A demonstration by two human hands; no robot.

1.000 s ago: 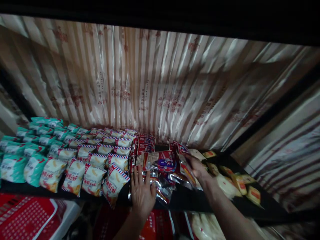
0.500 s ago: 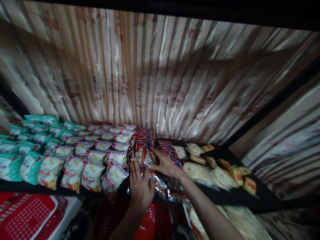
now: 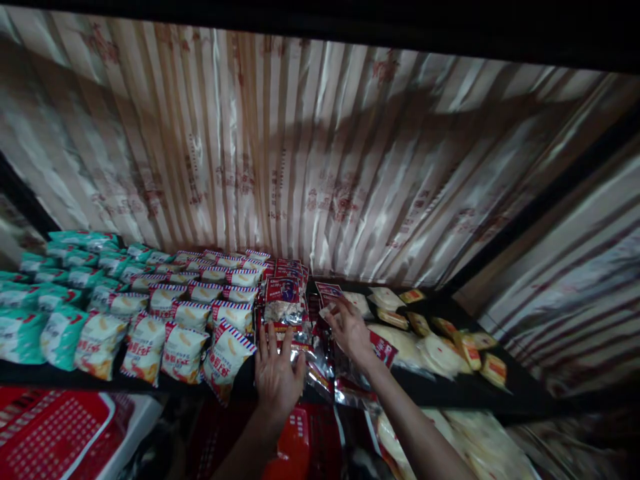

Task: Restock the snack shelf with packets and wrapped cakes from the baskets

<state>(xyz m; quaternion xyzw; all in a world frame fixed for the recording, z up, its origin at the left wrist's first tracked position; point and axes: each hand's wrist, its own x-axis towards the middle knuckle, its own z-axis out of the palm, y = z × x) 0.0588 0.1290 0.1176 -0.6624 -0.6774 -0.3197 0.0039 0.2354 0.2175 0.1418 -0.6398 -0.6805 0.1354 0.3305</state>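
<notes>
My left hand [image 3: 277, 373] lies flat, fingers spread, on a shiny silver and red snack packet [image 3: 311, 363] at the front of the black shelf [image 3: 450, 390]. My right hand [image 3: 351, 328] reaches further back, its fingers curled on the red packets [image 3: 327, 293] just right of an upright row of red and silver packets [image 3: 283, 293]. Left of my hands stand rows of white packets with red and blue striped tops [image 3: 183, 337]. To the right lie pale flat breads in clear wrap [image 3: 400, 340].
Teal packets [image 3: 30, 320] fill the shelf's left end. Small yellow and red packets [image 3: 475, 350] lie at the right end. A red plastic basket [image 3: 50, 433] stands below left, another red basket [image 3: 300, 447] under my left arm. Striped foil [image 3: 320, 160] backs the shelf.
My right hand has moved right and back from the upright red row to the red packets beside it. My left hand has stayed flat on the front packet.
</notes>
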